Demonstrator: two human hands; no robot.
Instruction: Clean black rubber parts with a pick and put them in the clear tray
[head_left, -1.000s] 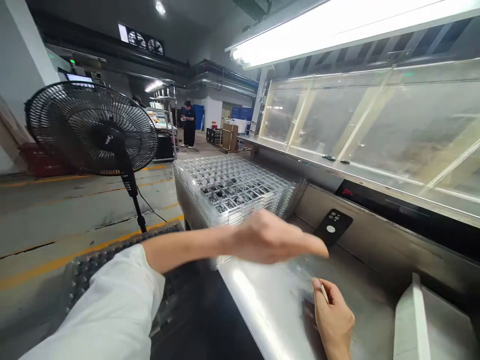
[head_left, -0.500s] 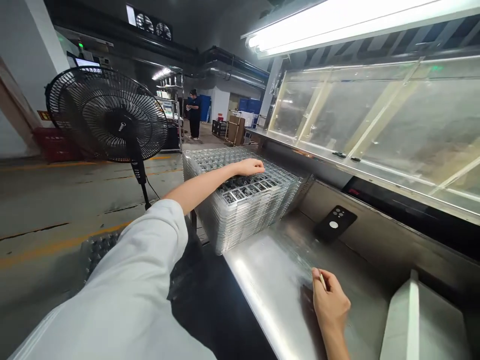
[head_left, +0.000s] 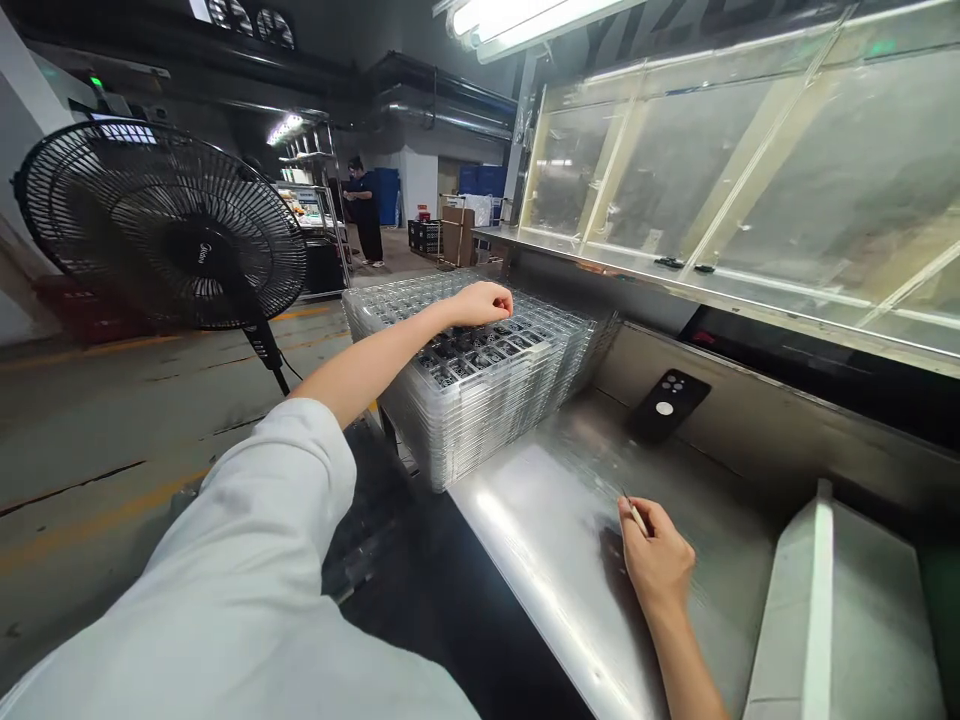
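My left hand (head_left: 480,303) reaches over the top of a tall stack of clear plastic trays (head_left: 487,420), its fingers curled together. Whatever those fingers may hold is too small or hidden to make out. Small dark parts (head_left: 480,358) sit in rows in the pockets of the uppermost tray, just under this hand. Lower right, above the metal worktop (head_left: 525,530), my right hand (head_left: 660,555) is closed on a thin pale stick with a dark tip (head_left: 637,517). The stick points up and away from me.
A phone (head_left: 670,405) leans near the back wall of the worktop. A pale boxy piece (head_left: 847,600) stands at right. A black standing fan (head_left: 202,245) is at left. A person (head_left: 365,210) stands in the distance. A lit lamp (head_left: 540,25) hangs above a slanted panel.
The whole view has shifted, with the scene now lying further left and higher. My left hand stays over the tray stack, its fingers more curled. My right hand still grips the stick.
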